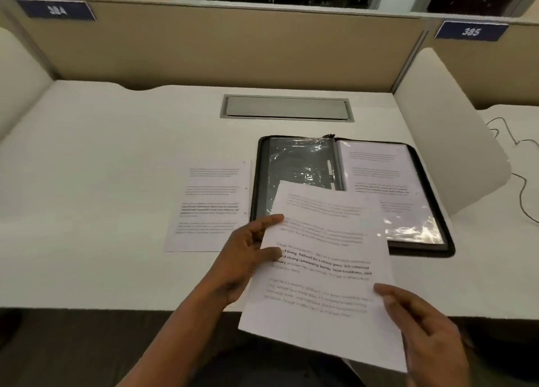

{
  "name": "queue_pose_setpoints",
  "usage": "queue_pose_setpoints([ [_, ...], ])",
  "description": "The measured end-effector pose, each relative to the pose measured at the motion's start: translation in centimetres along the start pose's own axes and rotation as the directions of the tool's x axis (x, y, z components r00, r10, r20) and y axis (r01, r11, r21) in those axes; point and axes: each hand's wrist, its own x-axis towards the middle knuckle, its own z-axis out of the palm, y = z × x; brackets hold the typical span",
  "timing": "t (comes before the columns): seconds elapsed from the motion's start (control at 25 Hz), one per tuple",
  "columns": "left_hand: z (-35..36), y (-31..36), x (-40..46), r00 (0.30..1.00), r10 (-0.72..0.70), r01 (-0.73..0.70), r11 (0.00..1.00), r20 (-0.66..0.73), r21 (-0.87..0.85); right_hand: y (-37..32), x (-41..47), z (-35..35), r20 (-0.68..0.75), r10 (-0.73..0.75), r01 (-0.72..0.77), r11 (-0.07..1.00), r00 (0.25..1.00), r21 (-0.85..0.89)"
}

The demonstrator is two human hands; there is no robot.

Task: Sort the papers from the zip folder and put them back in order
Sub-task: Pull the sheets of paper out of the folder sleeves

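- Label "384" on the divider panel, far left; white worktop below it.
- Loose printed sheet lies flat on the worktop, just left of the zip folder, edges near but apart.
- Left hand — grip closed on the left edge of the held paper, thumb on top, fingers curled under it.
- Held paper is raised and tilted, its top corner covering the lower middle of the folder, its bottom hanging past the worktop's front edge.
- Grey cable hatch is set in the worktop behind the folder.
- Zip folder lies open: empty clear sleeve on the left page, printed page in a sleeve on the right.
- Right hand — thumb on the held paper's lower right edge; whether the fingers grip underneath, can't tell.
- Label "385" and a black cable on the next desk, far right.
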Motion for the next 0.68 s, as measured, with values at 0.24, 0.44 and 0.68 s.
queue_pose_setpoints([
  [0.24, -12.3, -0.8, 3.2, 0.871, 0.26, -0.089, 0.918, -0.416, 0.387, 2.0, 11.0, 12.2, 0.097, -0.241, 0.258, 0.849, 0.966, -0.461],
  [0.44, -19.3, -3.1, 7.5, 0.787, 0.39, 0.034, 0.746, -0.478, 0.665, 3.5, 18.2, 20.0, 0.304, -0.271, 0.407, 0.606, 0.913, -0.684],
  [0.68, -21.7, -5.7, 10.9, 0.801, 0.478, 0.033, 0.566, -0.361, 0.824, 5.3, 22.6, 21.2, 0.458, -0.223, 0.506, 0.271, 0.86, -0.819],
])
